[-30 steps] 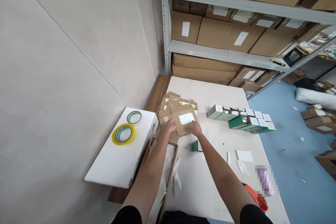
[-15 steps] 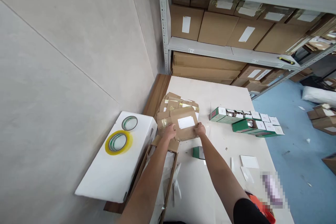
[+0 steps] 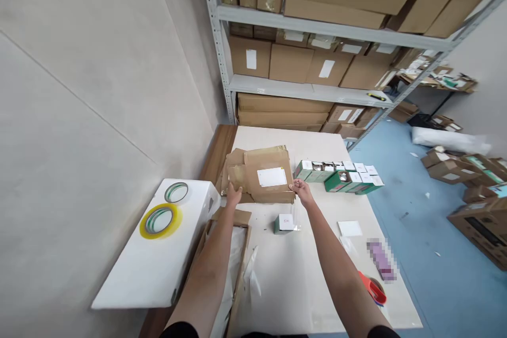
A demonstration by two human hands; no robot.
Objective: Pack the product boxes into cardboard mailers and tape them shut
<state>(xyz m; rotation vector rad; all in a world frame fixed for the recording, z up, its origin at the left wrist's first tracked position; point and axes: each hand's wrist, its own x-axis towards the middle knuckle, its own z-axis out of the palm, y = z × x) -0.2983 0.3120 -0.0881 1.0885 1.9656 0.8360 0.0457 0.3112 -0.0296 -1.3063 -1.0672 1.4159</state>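
A flattened cardboard box with a white label spans the space between my two hands, raised over the far left of the table. My left hand closes on its lower left part, where clear tape shines. At its right edge, beside the label, my right hand pinches the cardboard. Other flat cardboard pieces lie under it, mostly hidden. Just nearer to me stands a small green and white box. To the right of my right hand are rows of green and white boxes.
Two tape rolls, one yellow, lie on a white block at the left. An open carton with white wrapping sits beside it. A red tape dispenser rests at the right; shelves of cartons stand behind.
The view has shifted, showing more shelf. The labelled cardboard is now opened out wider and lifted, covering the pile beneath. My hands have moved further apart, each still gripping it.
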